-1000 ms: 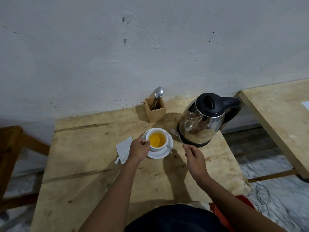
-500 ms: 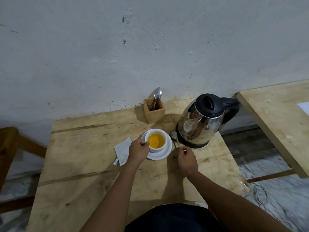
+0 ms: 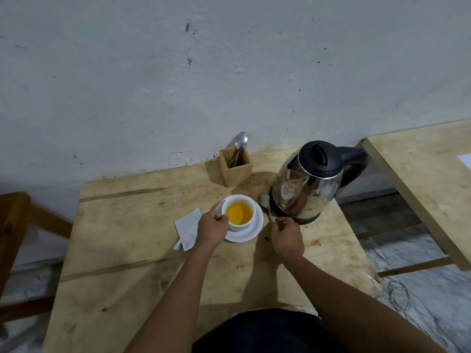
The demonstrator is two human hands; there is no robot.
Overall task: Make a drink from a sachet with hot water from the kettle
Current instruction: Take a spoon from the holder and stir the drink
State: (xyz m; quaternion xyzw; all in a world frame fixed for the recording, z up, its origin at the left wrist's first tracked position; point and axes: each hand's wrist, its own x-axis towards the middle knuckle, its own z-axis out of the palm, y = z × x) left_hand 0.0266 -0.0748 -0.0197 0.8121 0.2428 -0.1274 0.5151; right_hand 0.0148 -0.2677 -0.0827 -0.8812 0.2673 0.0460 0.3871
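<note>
A white cup (image 3: 239,226) holding orange-yellow drink stands on a white saucer (image 3: 252,231) near the middle of the wooden table (image 3: 142,250). My left hand (image 3: 211,229) grips the cup at its left side. My right hand (image 3: 286,238) pinches the handle of a metal spoon (image 3: 265,202), whose bowl lies on the table between the saucer and the kettle. The steel kettle (image 3: 308,187) with a black lid stands right of the cup. An opened white sachet (image 3: 187,229) lies left of the saucer, partly under my left wrist.
A wooden holder (image 3: 235,168) with another spoon (image 3: 240,142) stands by the wall behind the cup. A second wooden table (image 3: 423,179) is at the right, a wooden chair (image 3: 15,225) at the left. Cables (image 3: 400,294) lie on the floor.
My right hand has lowered the spoon from above the saucer's right edge down onto the table beside the kettle. My left hand has stayed on the cup.
</note>
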